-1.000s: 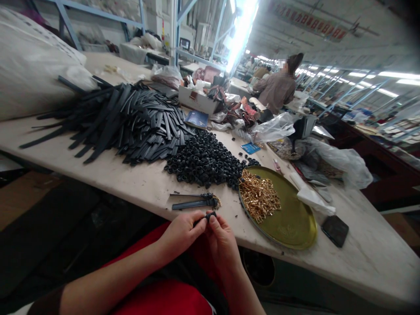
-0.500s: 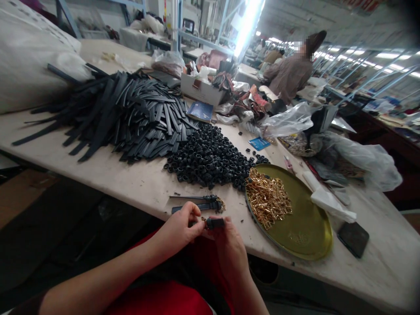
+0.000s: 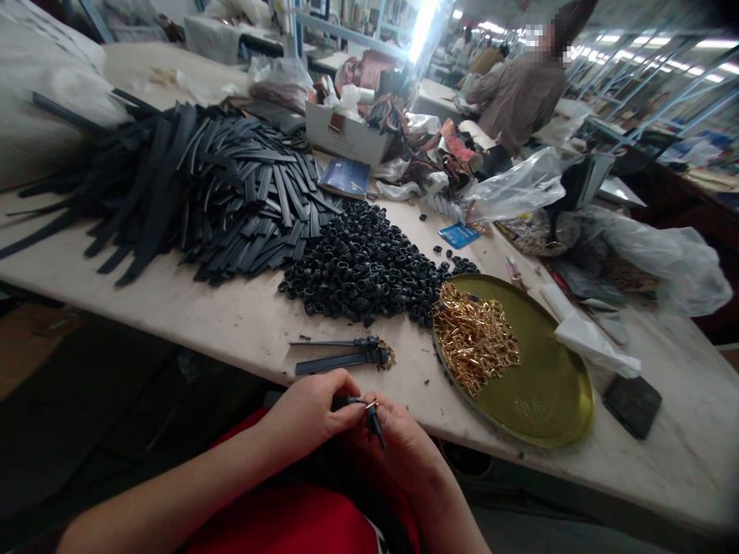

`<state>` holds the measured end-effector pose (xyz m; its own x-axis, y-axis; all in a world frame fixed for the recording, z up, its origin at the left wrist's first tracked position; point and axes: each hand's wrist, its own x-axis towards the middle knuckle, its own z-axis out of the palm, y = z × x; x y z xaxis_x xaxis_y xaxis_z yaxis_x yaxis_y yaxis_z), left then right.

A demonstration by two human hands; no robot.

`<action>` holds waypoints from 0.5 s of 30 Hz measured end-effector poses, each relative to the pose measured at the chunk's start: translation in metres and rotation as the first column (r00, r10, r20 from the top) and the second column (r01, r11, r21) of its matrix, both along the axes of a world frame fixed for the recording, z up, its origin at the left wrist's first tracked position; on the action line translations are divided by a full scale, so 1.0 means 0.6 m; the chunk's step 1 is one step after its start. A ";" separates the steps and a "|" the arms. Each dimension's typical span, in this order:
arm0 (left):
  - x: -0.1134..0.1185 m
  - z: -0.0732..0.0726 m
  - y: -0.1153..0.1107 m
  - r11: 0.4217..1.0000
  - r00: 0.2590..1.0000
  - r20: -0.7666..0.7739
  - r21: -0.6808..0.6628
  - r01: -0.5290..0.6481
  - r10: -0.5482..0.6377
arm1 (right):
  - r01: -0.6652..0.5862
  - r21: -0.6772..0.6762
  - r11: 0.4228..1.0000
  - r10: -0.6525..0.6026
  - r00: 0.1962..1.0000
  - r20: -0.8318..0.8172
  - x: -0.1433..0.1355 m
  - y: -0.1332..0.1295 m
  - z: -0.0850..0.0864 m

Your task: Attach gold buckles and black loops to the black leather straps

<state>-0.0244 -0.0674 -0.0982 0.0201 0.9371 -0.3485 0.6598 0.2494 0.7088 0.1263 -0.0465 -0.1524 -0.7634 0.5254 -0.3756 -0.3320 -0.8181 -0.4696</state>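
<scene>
My left hand (image 3: 316, 408) pinches a black strap (image 3: 345, 402) just in front of the table edge. At the strap's end sits a small gold buckle (image 3: 370, 404), where my right hand (image 3: 407, 442) has its fingers closed around the buckle end. A short black piece of the strap hangs down by my right thumb. Just beyond my hands, on the table, lie black straps with buckles (image 3: 340, 358), their gold ends to the right. The part of the held strap inside my left palm is hidden.
A heap of black strips (image 3: 231, 192) and a pile of small black loops (image 3: 363, 265) cover the table's left and middle. On the right is a round gold tray (image 3: 540, 369) with gold buckles (image 3: 476, 335). A dark flat object (image 3: 632, 404) lies beside it. Another person (image 3: 519, 96) is farther back.
The held strap has turned: its buckle end now points down toward me, where it lay sideways to the right before. My hands have drawn slightly closer together. The view has shifted a little.
</scene>
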 end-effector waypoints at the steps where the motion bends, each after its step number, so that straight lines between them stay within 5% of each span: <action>1: 0.000 0.002 -0.002 1.000 0.999 0.039 -0.010 -0.011 0.011 | 0.013 -0.007 1.000 -0.013 1.000 -0.008 0.000 -0.003 0.001; 8: 0.002 0.026 -0.026 0.987 0.917 0.383 -0.153 -0.058 0.113 | 0.232 0.164 0.959 -0.250 0.963 0.096 -0.004 -0.019 0.008; 13: 0.004 0.017 -0.052 0.984 0.855 0.502 -0.171 -0.051 0.132 | 0.236 0.664 0.709 -0.578 0.734 0.356 -0.001 -0.034 0.001; 15: 0.003 0.014 -0.061 0.984 0.848 0.513 -0.172 -0.050 0.133 | 0.148 0.696 0.702 -0.521 0.773 0.362 0.004 -0.040 0.004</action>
<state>-0.0224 -0.1042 -0.0896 0.1538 0.8830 -0.4435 0.1726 0.4180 0.8919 0.1289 -0.0702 -0.1503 -0.2806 0.9491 -0.1431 -0.0873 -0.1738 -0.9809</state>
